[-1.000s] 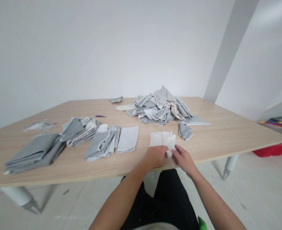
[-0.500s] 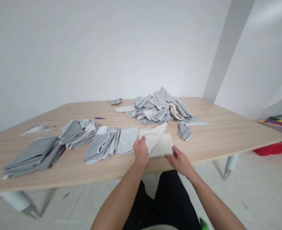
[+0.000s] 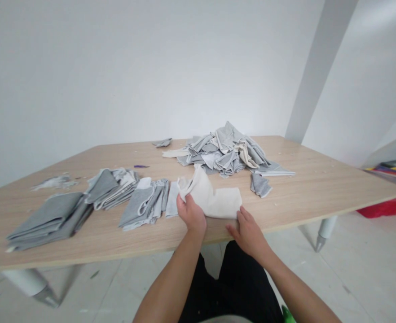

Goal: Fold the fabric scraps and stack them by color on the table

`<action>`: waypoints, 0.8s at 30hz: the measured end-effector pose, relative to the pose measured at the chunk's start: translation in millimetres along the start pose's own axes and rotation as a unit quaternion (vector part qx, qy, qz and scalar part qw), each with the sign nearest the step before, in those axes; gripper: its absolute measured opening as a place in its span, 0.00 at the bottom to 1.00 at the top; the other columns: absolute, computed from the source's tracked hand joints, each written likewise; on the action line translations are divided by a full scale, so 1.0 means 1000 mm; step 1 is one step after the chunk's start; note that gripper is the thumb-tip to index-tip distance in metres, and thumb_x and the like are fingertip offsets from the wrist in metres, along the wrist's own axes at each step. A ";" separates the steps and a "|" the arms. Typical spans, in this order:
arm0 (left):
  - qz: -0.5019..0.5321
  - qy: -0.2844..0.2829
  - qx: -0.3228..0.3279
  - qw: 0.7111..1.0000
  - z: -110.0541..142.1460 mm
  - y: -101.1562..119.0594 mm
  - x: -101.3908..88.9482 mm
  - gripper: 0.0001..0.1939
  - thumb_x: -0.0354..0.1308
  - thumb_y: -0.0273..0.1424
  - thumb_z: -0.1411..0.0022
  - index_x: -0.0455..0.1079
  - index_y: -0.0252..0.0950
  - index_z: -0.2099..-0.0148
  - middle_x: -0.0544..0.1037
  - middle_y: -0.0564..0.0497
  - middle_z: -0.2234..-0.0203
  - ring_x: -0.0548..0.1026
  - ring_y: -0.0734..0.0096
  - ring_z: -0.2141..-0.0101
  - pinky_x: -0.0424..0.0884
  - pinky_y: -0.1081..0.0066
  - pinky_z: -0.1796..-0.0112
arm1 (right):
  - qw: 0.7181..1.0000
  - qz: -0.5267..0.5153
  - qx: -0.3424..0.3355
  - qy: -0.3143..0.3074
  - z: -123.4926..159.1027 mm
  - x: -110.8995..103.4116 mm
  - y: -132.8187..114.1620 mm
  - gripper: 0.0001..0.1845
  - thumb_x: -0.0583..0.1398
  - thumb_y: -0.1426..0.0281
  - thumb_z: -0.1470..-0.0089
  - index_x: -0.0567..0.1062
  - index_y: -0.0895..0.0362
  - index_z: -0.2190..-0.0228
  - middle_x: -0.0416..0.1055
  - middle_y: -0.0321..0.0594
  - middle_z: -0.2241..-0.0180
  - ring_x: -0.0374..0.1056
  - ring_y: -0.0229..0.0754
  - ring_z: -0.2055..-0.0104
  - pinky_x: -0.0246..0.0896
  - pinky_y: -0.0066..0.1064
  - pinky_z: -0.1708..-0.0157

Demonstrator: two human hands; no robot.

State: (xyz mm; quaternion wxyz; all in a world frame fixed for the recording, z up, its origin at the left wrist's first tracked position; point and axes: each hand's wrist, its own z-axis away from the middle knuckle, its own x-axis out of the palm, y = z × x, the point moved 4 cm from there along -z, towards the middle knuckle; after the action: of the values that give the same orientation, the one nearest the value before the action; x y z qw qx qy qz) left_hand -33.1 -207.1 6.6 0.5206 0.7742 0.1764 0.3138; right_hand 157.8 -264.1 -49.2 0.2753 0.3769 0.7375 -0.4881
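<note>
A cream cloth lies on the table in front of me, its right part folded flat and its left part lifted and bunched. My left hand is closed on the lifted left part, thumb uppermost. At the lower right corner of the cloth rests my right hand, its fingers against the edge and its thumb spread away. Just left of the cream cloth, a pale grey folded cloth shows only in part, covered by the lifted fabric and my left hand.
Left on the table are a grey cloth stack, a mixed stack and overlapping grey pieces. A large loose cloth heap lies behind, with a small grey piece, a purple pen-like item and white scraps elsewhere.
My left hand has carried the upper layer of the cream cloth leftward, partly over the pale grey folded cloth. My right hand has stayed near the right corner, its thumb now off the fabric.
</note>
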 end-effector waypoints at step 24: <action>-0.472 -0.314 -0.005 0.824 0.021 -0.016 0.020 0.28 0.53 0.43 0.42 0.62 0.25 0.47 0.75 0.27 0.55 0.74 0.42 0.54 0.68 0.53 0.57 | 0.974 -0.215 0.076 -0.004 -0.021 -0.028 0.011 0.25 0.54 0.58 0.45 0.70 0.58 0.50 0.75 0.48 0.57 0.70 0.50 0.58 0.63 0.39 0.55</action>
State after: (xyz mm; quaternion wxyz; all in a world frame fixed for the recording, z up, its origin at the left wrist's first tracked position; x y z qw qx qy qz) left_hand -2.8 -203.2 -7.8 0.6363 0.6504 0.3458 -0.2292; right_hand 182.2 -250.0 -25.2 0.1379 0.2271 0.7610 -0.5918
